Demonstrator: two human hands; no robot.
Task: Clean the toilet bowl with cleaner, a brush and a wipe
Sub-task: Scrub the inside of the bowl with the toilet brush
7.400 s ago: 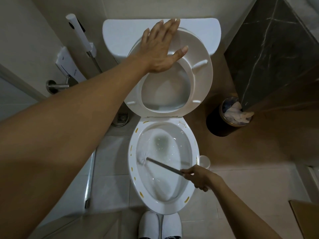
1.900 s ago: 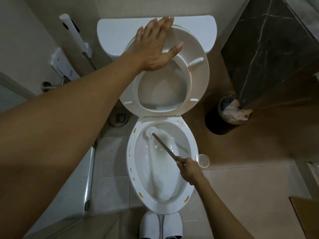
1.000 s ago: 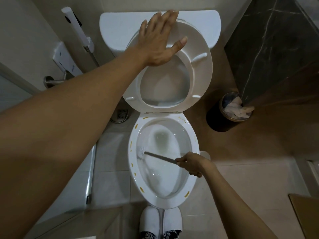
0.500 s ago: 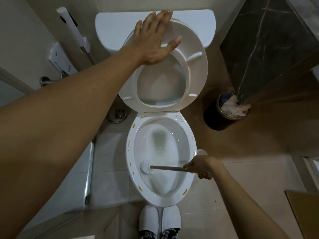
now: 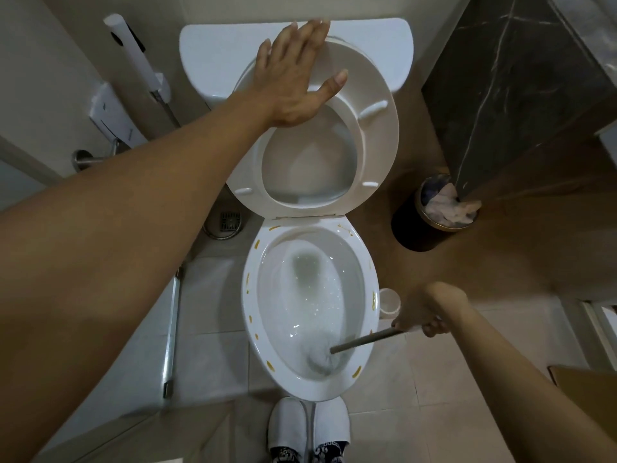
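The left hand (image 5: 293,81) lies flat, its grip spread with straight fingers and the thumb held apart, pressing on the upper part of the raised toilet seat (image 5: 377,128), which leans back toward the white cistern (image 5: 374,45); the right hand (image 5: 425,315) sits just to the right of the toilet bowl (image 5: 365,259), its grip curled round the far end of the toilet brush (image 5: 364,341); the grey handle slants down and to the left over the bowl's right rim, and the white brush head, blurred, is low inside the bowl at its near end, against the near-right inner wall; foamy water covers the middle of the bowl, and small yellow dabs dot the rim all around; a small white round holder (image 5: 389,300) stands on the floor just beside the bowl's right side, partly behind the right hand; farther right and back, a dark round bin (image 5: 414,228) with a gold rim holds crumpled paper and stands at the foot of a dark marbled wall panel (image 5: 521,88); to the left of the cistern a white spray handle (image 5: 133,55) hangs on the wall above a metal fitting, and a round floor drain (image 5: 228,223) lies beside the toilet base; two white slippers (image 5: 309,426) point at the bowl's near edge; the tiled floor (image 5: 444,412) is pale.
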